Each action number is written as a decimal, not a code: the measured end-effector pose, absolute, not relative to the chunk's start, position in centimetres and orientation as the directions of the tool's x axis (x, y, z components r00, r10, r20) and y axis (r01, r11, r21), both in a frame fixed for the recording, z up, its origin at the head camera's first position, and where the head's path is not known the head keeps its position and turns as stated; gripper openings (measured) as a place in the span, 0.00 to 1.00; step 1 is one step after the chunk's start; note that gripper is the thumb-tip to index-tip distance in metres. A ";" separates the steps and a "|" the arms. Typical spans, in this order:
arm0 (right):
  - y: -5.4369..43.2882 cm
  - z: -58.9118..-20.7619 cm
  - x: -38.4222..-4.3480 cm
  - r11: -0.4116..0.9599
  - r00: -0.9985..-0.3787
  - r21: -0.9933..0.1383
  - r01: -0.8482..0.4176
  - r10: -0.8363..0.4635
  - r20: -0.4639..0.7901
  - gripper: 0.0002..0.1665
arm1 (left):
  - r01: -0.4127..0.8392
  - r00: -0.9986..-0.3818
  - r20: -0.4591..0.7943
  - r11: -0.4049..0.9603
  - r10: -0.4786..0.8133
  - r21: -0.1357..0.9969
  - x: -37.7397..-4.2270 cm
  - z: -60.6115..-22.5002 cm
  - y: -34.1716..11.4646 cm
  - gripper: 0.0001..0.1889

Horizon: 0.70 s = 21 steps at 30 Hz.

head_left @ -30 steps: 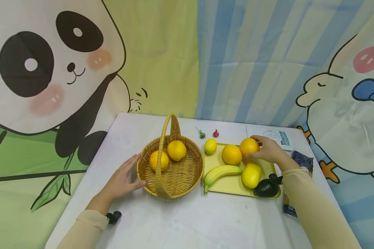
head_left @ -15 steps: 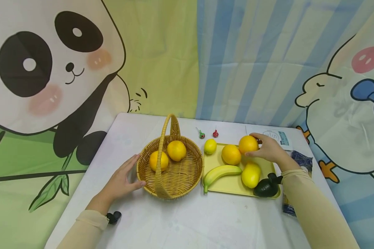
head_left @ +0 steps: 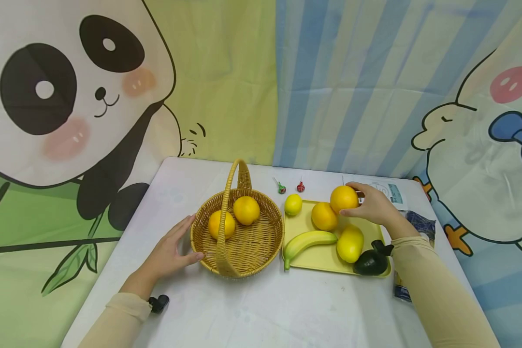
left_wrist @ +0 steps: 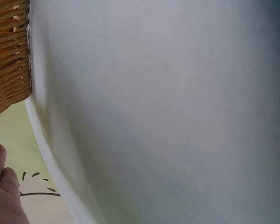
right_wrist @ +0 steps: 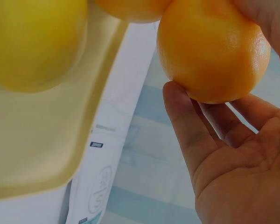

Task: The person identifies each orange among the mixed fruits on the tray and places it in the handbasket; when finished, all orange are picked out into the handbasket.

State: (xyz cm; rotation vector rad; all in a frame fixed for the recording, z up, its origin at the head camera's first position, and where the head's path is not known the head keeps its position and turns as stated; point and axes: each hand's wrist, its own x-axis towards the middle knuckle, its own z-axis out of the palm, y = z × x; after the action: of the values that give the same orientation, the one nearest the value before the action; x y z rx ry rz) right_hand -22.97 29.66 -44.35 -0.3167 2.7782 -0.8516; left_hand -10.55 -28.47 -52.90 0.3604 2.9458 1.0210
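A person's right hand (head_left: 373, 207) holds an orange (head_left: 344, 198) at right of centre in the head view.
Its fingers and thumb are clamped round the fruit's sides, probably to stop it slipping; the left hand (head_left: 169, 253) has thumb and fingers apart, against the basket (head_left: 254, 251) left of centre, apparently steadying it. The raised rim of the tray (head_left: 302, 227) likely checks rolling. Lettering on the white packet (head_left: 396, 194), centre right, cannot be read.

Behind the tray (head_left: 302, 224), the right hand (head_left: 371, 208) covers part of a white sheet (head_left: 396, 193); right of the tray, a sleeve (head_left: 435, 285) hides some of a dark packet (head_left: 421, 223).
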 end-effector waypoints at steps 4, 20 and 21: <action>29.5 -44.1 -23.0 0.801 -0.952 -0.580 -0.147 -0.274 -0.137 0.62 | 0.228 -0.971 0.084 0.757 0.224 0.613 -10.6 -52.9 -28.5 0.61; 27.1 -42.1 -22.6 0.750 -0.950 -0.633 -0.191 -0.303 -0.073 0.59 | 0.226 -0.971 0.086 0.750 0.221 0.622 -10.5 -52.8 -28.4 0.61; 27.0 -42.0 -22.6 0.748 -0.950 -0.637 -0.189 -0.303 -0.073 0.60 | 0.226 -0.971 0.087 0.748 0.221 0.624 -10.5 -52.8 -28.4 0.61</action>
State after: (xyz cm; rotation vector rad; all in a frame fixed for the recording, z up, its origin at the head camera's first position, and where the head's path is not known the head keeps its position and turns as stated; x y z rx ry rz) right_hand -22.56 26.99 -41.98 -0.3942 2.7740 -0.9829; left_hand -10.52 -28.41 -52.81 0.3765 2.9442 1.0515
